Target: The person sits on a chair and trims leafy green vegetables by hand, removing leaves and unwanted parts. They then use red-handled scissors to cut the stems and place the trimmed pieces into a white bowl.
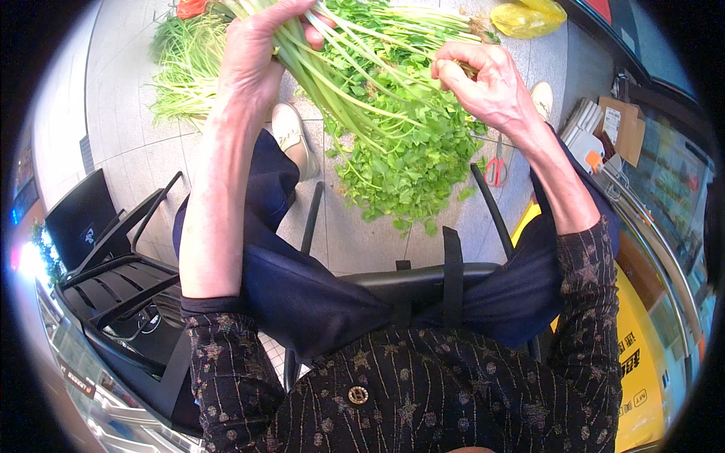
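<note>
My left hand (pixel 263 42) is closed around a bunch of long pale-green leafy stalks (pixel 331 90), which look like celery and slant down to the right. To the right, my right hand (pixel 473 79) has its fingers curled on a small brownish tuft, perhaps roots or stem scraps (pixel 468 67). Beneath both hands a large pile of leafy greens (pixel 419 164) lies on the tiled floor, with more stalks at its top. Thin grassy green stalks (pixel 192 62) lie to the left. Red-handled scissors (pixel 497 170) rest on the floor right of the pile.
A yellow plastic bag (pixel 529 18) lies at the top right and a red item (pixel 191 8) at the top left. A black chair (pixel 119 283) stands at the left. Cardboard (pixel 622 127) and a yellow panel (pixel 637 340) are at the right. My shoe (pixel 291 136) is beside the pile.
</note>
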